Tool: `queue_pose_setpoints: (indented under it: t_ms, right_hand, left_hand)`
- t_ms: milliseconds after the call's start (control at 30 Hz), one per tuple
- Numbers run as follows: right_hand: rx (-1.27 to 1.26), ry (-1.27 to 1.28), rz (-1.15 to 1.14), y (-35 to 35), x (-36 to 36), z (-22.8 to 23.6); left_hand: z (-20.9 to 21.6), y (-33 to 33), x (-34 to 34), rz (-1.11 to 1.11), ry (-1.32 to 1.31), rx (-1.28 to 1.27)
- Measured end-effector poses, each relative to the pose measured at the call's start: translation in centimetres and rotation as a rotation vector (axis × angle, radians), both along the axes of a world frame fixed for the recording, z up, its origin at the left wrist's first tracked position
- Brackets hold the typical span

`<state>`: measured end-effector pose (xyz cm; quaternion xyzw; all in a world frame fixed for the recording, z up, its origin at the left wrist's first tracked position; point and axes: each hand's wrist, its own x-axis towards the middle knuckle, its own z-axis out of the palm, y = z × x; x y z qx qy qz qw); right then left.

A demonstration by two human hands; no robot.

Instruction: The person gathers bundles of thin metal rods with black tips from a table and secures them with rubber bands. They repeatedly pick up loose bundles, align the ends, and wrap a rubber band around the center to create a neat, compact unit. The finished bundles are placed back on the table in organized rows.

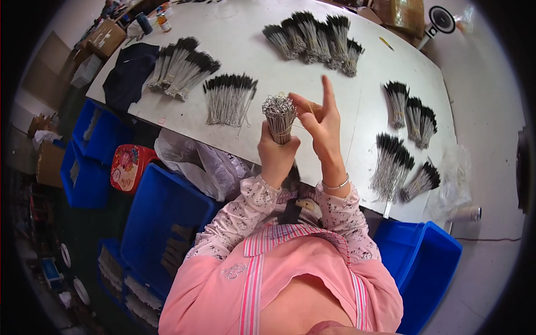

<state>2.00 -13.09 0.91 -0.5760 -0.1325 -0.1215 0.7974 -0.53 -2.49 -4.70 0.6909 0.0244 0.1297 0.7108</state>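
Note:
My left hand point(274, 159) is wrapped round a bundle of thin wire brushes point(280, 118) held upright above the table's near edge. Their looped wire ends point up, and dark bristles show below the fist. Beside the bundle, my right hand point(325, 129) has one finger stretched up while the others are bent toward the wires. A thin yellowish rubber band point(302, 127) runs between those bent fingers and the bundle. Just left of the bundle, a row of loose black-bristled brushes point(230, 99) lies on the white table point(251, 53).
More brush bundles lie at the back point(315, 39), far left point(184, 67) and right point(393, 162). A dark cloth point(129, 75) covers the left corner. Blue bins point(162, 206) and a red container point(130, 167) stand below the table's left edge; another blue bin point(430, 268) is at right.

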Motion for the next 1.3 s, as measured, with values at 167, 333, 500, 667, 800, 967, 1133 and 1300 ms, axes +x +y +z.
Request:
queue_pose_setpoints:
  t_ms: [167, 333, 500, 667, 800, 967, 1133, 1300]
  right_hand:
    - [-0.288, -0.099, -0.090, -1.4, 0.3, 1.1]
    - [-0.670, 0.007, -0.044, -2.8, -0.8, 3.4]
    - [-1.047, 0.066, 0.063, -2.5, -1.4, 2.0]
    - [-0.675, 0.565, 0.444, -5.8, 1.9, 3.4]
    - [-0.746, 0.057, -0.093, -5.6, 1.9, 7.1]
    - [-1.263, -0.596, -0.293, -1.9, 2.7, 7.2]
    - [-1.576, -0.196, -0.188, -1.5, 3.6, 0.8]
    - [-1.488, -0.326, -0.242, -1.6, 1.7, 0.1]
  left_hand:
    - [1.6, 0.9, -0.5, -0.016, -0.194, 0.609]
    - [1.5, 2.8, -0.1, -0.093, -0.424, 1.076]
    - [0.6, 4.5, 0.7, -0.306, -0.676, 1.244]
    - [0.6, 3.2, 0.9, -0.416, -0.394, 0.767]
    - [1.1, 0.7, 4.1, -0.371, -0.279, 0.334]
    - [1.1, -2.9, 6.1, -0.399, -0.465, 0.163]
    - [-5.9, -2.9, 6.0, -0.409, -0.406, 0.373]
    - [-8.3, -3.3, 5.9, -0.404, -0.386, 0.322]
